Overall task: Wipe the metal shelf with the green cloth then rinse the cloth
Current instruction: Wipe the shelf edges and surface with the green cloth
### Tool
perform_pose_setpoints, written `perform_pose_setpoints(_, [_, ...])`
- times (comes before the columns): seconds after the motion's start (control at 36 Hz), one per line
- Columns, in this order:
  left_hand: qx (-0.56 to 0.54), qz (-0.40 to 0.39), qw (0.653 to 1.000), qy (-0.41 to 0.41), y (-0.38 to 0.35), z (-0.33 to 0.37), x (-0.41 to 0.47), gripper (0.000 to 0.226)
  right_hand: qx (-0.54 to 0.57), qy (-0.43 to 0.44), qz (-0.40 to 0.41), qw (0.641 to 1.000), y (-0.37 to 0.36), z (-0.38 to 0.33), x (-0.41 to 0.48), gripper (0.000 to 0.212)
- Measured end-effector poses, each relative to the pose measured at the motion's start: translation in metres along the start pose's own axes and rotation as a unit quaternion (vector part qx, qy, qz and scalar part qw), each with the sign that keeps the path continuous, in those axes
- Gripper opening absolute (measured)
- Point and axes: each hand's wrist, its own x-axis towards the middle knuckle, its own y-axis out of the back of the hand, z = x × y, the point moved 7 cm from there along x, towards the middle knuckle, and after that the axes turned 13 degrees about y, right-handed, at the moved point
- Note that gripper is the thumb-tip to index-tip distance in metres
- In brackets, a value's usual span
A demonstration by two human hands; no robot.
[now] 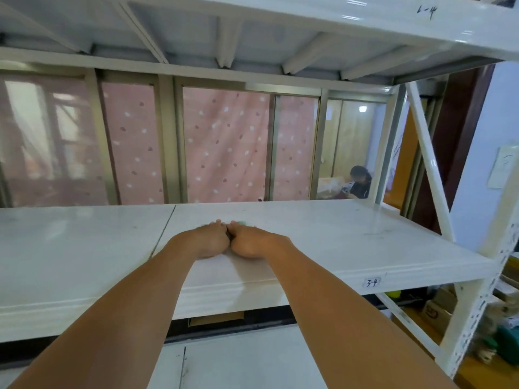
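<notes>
The white metal shelf (351, 237) stretches across the view at chest height. Both my arms reach onto its board, side by side. My left hand (209, 240) and my right hand (251, 240) press flat on the surface, thumbs touching. The green cloth (242, 222) lies under them; only a small pale green edge shows past my right fingertips. The rest of the cloth is hidden by the hands.
Another shelf board (252, 32) hangs close overhead. A white upright with a diagonal brace (429, 164) stands at the right. Behind are sliding windows with a pink dotted curtain (224, 144), and a seated person (359, 182) beyond. Cardboard boxes (438, 310) sit low right.
</notes>
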Motion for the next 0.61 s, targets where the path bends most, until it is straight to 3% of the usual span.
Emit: perform_pose_setpoints(0.61, [0.017, -0.005, 0.999, -0.039, -0.047, 0.2, 0.016, 0.058, -0.039, -0.018, 0.001, 0.999, 0.068, 0.15, -0.109, 0.059])
